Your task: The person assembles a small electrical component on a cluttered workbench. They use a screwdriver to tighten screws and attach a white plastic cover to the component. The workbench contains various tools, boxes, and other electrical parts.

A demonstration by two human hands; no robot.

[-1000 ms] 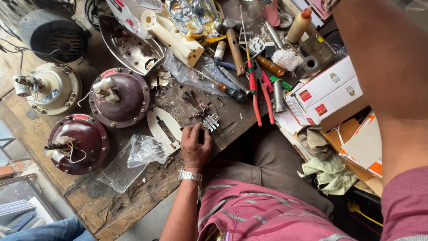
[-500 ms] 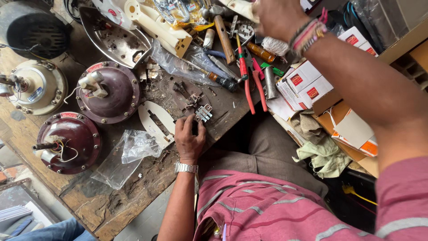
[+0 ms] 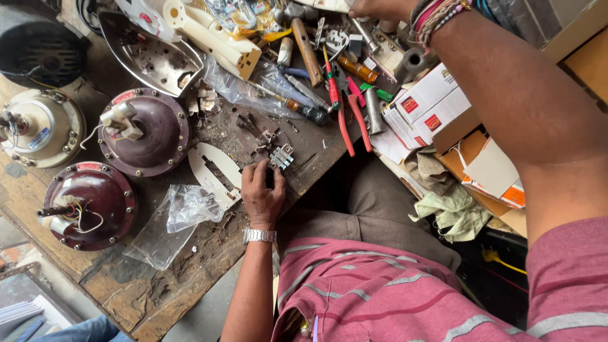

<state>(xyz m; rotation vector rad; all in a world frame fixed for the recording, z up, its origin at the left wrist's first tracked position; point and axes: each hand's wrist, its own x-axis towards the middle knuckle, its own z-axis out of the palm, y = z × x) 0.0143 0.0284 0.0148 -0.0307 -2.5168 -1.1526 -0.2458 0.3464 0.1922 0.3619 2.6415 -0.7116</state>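
My left hand [image 3: 261, 193], with a metal watch on the wrist, rests on the worn wooden bench [image 3: 158, 288]. Its fingers are curled against a small silver terminal block [image 3: 282, 156], pinching its near edge. A white flat plate [image 3: 212, 170] lies just left of that hand. My right arm stretches across to the far side. My right hand [image 3: 379, 7], bracelets at the wrist, sits over the heap of tools and is cut off by the top edge, so what it holds is hidden.
Two maroon fan motor housings [image 3: 147, 130] [image 3: 88, 204] and a cream one [image 3: 39, 126] sit at the left. An iron soleplate [image 3: 152, 57], red-handled pliers [image 3: 345, 117], screwdrivers, clear plastic bags [image 3: 180, 215] and small white boxes [image 3: 424, 104] crowd the bench.
My right hand has come into view and reached out to the tools at the far edge. My left hand has stayed by the terminal block.
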